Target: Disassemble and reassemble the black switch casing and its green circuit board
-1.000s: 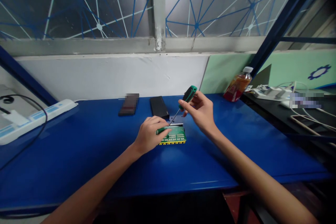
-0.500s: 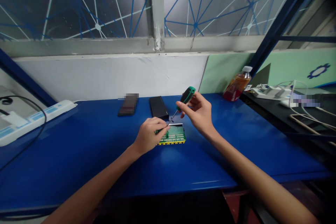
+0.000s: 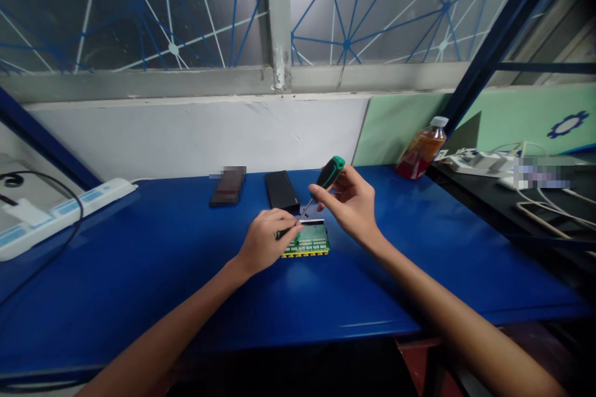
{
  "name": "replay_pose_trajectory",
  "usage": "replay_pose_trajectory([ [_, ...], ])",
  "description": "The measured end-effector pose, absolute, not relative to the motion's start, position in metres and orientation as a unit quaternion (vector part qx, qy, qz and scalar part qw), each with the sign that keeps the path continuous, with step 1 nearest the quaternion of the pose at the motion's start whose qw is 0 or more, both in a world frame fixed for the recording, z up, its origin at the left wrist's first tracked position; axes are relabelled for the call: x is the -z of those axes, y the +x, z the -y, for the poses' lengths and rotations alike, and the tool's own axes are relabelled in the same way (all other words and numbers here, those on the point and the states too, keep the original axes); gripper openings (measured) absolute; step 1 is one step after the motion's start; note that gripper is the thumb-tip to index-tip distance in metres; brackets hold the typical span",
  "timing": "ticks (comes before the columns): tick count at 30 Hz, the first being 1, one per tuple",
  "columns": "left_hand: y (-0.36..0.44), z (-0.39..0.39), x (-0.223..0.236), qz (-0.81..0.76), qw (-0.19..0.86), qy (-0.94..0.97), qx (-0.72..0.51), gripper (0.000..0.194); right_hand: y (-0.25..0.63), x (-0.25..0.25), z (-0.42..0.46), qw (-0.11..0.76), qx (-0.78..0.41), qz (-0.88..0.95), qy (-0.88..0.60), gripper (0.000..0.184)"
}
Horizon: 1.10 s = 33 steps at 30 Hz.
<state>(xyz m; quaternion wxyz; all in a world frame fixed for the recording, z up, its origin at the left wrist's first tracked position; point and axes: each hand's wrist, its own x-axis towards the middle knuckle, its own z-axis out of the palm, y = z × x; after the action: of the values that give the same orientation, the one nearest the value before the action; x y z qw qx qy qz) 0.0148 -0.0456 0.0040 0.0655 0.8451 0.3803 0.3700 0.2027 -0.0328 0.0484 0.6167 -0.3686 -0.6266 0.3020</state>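
A green circuit board (image 3: 313, 234) with a yellow-edged front lies on the blue table. My left hand (image 3: 267, 237) rests over its left end, thumb and fingers pinched close around the screwdriver's tip; whatever else they grip there is hidden. My right hand (image 3: 351, 201) holds a green-and-black screwdriver (image 3: 330, 172) by its handle. The tool slants down to the left, its thin metal shaft reaching my left fingertips above the board. A few tiny dark bits, perhaps screws, lie just behind the board.
Behind the board lies a black box (image 3: 282, 191), with a dark, blurred-out flat object (image 3: 228, 186) to its left. A power strip (image 3: 69, 214) runs along the left side. A drink bottle (image 3: 421, 149) stands at the back right, near cables on a black table (image 3: 493, 211).
The screwdriver's handle and my right hand have dipped slightly down and to the left. My left hand stays in place on the board.
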Motion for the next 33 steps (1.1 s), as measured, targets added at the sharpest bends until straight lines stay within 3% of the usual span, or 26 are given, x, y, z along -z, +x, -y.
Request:
replay_pose_trajectory([
  [2, 0.014, 0.046, -0.005, -0.381, 0.066, 0.849, -0.361, 0.018, 0.206, -0.050, 0.033, 0.613, -0.283, 0.634, -0.376, 0.031],
  [7, 0.011, 0.047, -0.006, -0.373, 0.067, 0.876, -0.297, 0.043, 0.221, -0.054, 0.027, 0.616, -0.188, 0.649, -0.405, 0.027],
  [11, 0.011, 0.048, -0.003, -0.346, 0.057, 0.900, -0.258, 0.052, 0.230, -0.051, 0.020, 0.589, -0.150, 0.671, -0.425, 0.022],
  [22, 0.010, 0.045, 0.002, -0.332, 0.046, 0.906, -0.258, 0.048, 0.221, -0.046, 0.022, 0.553, -0.103, 0.719, -0.408, 0.021],
  [33, 0.013, 0.047, -0.007, -0.351, 0.075, 0.900, -0.246, 0.043, 0.223, -0.044, 0.020, 0.532, -0.087, 0.745, -0.393, 0.035],
])
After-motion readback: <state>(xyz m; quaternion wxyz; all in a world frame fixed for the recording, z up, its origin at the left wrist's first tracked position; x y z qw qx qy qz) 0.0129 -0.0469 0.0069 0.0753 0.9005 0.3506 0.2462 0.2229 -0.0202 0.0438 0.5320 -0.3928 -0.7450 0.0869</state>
